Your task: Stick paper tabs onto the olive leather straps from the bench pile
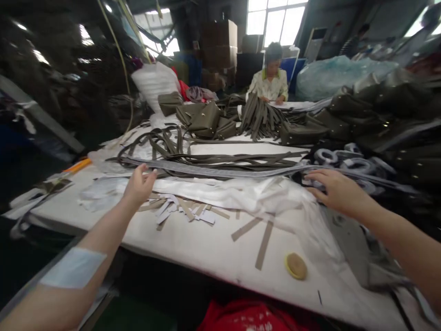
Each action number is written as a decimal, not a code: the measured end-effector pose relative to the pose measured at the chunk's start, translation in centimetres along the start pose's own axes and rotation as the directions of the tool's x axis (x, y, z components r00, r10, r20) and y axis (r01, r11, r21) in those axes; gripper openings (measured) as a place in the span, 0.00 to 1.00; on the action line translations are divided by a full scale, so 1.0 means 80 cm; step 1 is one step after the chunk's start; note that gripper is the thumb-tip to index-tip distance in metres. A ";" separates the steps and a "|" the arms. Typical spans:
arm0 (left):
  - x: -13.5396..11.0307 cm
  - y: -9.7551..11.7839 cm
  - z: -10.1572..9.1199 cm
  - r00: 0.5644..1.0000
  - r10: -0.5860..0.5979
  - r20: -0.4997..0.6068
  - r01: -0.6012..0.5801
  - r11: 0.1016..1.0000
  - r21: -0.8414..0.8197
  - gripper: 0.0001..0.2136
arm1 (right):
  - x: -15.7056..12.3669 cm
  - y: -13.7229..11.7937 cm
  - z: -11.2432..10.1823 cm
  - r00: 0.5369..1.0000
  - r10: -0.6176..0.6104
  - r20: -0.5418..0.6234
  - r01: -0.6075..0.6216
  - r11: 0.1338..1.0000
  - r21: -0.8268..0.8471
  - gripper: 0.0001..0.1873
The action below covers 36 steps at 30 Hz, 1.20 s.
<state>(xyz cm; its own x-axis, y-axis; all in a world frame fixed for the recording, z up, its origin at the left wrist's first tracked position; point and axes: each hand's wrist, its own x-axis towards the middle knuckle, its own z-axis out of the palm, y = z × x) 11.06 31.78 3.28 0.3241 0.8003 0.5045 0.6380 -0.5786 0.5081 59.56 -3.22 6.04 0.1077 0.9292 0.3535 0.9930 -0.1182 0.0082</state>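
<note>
My left hand (139, 185) hovers over the white table (193, 243), fingers spread and open, just above a long grey strap (213, 171) and near white cloth (241, 195). My right hand (336, 188) reaches toward the right end of that strap, next to rolls of grey tape (344, 158); its fingers curl down on the strap end, though I cannot see whether they grip it. Short cut strips and paper scraps (186, 211) lie between my hands.
A pile of olive straps (206, 154) and olive bags (206, 120) fill the table's far side. A seated person (270, 80) works at the far end. Dark bags (389, 115) are stacked on the right. A round yellow lid (295, 265) and an orange tool (77, 165) lie on the table.
</note>
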 end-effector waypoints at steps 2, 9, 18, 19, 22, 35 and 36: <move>-0.065 0.039 0.026 0.995 0.022 0.095 -0.014 0.996 -0.083 0.30 | -0.052 -0.044 -0.009 0.998 0.043 0.045 -0.047 0.993 0.104 0.15; -0.248 0.136 0.113 0.970 0.199 0.143 -0.180 0.974 -0.135 0.26 | -0.218 -0.161 0.051 0.983 -0.010 0.182 -0.023 0.983 0.182 0.18; -0.291 0.157 0.162 0.963 0.220 0.153 -0.217 0.975 -0.037 0.25 | -0.253 -0.177 0.100 0.994 0.054 0.094 -0.057 0.998 0.025 0.27; -0.291 0.157 0.163 0.964 0.217 0.155 -0.216 0.976 -0.025 0.25 | -0.252 -0.178 0.098 0.992 0.063 0.106 -0.068 0.997 0.044 0.27; -0.293 0.158 0.163 0.963 0.225 0.150 -0.227 0.974 -0.003 0.25 | -0.245 -0.180 0.088 0.988 0.089 0.124 -0.104 0.988 0.114 0.25; -0.301 0.162 0.160 0.972 0.164 0.169 -0.175 0.983 0.055 0.23 | -0.106 -0.143 0.089 0.919 0.280 0.279 -0.316 0.944 0.096 0.17; -0.301 0.163 0.159 0.972 0.159 0.172 -0.172 0.983 0.058 0.23 | -0.096 -0.143 0.092 0.919 0.260 0.296 -0.303 0.947 0.108 0.12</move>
<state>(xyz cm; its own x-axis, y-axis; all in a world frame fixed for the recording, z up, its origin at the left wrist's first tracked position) 20.46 6.98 -11.15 0.5368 0.7127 0.4516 0.6126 -0.6972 0.3723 47.69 -6.42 -3.67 0.3721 0.9268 0.0505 0.9129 -0.3556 -0.2004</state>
